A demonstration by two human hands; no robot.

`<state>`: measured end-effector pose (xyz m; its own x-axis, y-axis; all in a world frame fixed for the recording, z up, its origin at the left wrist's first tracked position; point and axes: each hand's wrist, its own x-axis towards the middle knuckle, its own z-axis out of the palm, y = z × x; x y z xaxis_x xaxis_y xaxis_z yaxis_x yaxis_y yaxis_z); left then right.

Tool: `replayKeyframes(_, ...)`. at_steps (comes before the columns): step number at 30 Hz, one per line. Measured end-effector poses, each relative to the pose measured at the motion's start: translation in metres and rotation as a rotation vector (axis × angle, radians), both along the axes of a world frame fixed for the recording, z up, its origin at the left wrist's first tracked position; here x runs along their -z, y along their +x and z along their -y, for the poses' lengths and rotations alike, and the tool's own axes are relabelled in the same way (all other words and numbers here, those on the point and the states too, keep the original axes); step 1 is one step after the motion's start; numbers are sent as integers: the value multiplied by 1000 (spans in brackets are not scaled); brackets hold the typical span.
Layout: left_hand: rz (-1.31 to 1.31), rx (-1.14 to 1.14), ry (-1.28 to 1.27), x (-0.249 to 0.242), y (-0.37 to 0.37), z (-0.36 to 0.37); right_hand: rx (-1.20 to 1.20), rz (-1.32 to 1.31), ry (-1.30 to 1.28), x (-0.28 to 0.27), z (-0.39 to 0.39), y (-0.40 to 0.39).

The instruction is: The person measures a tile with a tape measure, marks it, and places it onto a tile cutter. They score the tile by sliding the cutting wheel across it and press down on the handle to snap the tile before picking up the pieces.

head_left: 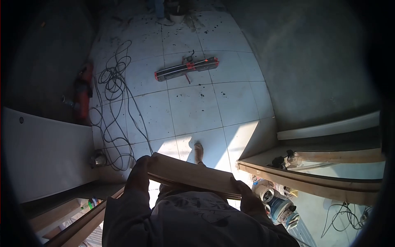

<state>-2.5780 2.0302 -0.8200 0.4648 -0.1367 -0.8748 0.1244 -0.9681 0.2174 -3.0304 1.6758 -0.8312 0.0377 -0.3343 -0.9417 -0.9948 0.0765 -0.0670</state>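
Observation:
Across the front of my body lies a wood-coloured board (pixel 193 174), long and rectangular, with its broad face toward the camera and tilted slightly down to the right. My left hand (pixel 142 165) is closed around its left end. At the opposite end, my right hand (pixel 242 188) grips the board too. Both hands are in shadow, and the fingers under the board are hidden. One bare foot (pixel 198 152) shows on the tiled floor (pixel 193 107) just beyond the board.
A red and black tile cutter (pixel 187 69) rests on the floor ahead. Tangled cable (pixel 111 78) and a red tool (pixel 84 90) lie at left. Farther off are a bucket (pixel 177 18) and a person's leg (pixel 159 9). Door frames (pixel 312 181) flank me; buckets (pixel 279 208) stand lower right.

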Motion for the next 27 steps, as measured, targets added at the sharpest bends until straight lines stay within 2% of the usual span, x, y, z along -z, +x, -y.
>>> replayKeyframes(6,-82,-229,62,20,4,35,-145,76,6,37,182,134)
replayKeyframes(7,-96,-273,53,27,1,41,-227,62,-25,-37,191,201)
replayKeyframes(8,-112,-311,40,32,-3,49,-278,50,-24,-56,211,232)
replayKeyframes(10,-128,-350,46,31,-3,74,-123,244,-7,-78,239,286)
replayKeyframes(12,-130,-364,70,21,16,106,-249,174,-37,-84,259,356)
replayKeyframes(14,-146,-506,147,21,27,131,-225,20,113,-71,284,404)
replayKeyframes(15,-164,-504,83,49,34,136,-902,-81,-227,-5,327,413)
replayKeyframes(16,-124,-533,15,50,45,144,-985,-103,-263,-4,355,467)
replayKeyframes(17,-263,-804,-166,69,43,148,-938,-166,-179,-1,358,481)
replayKeyframes(18,-365,-956,-160,44,56,158,-873,-235,-81,2,357,478)
replayKeyframes(19,-246,-850,9,46,60,162,-924,-257,-64,6,359,501)
replayKeyframes(20,-210,-832,76,28,69,170,-949,-285,-32,0,356,523)
replayKeyframes(23,-174,-971,125,32,57,184,-1164,-269,-65,13,347,613)
replayKeyframes(25,-259,-1323,-22,17,55,199,-1340,-193,-116,27,340,662)
replayKeyframes(27,-286,-1476,25,32,35,220,-1414,-127,-95,50,323,707)
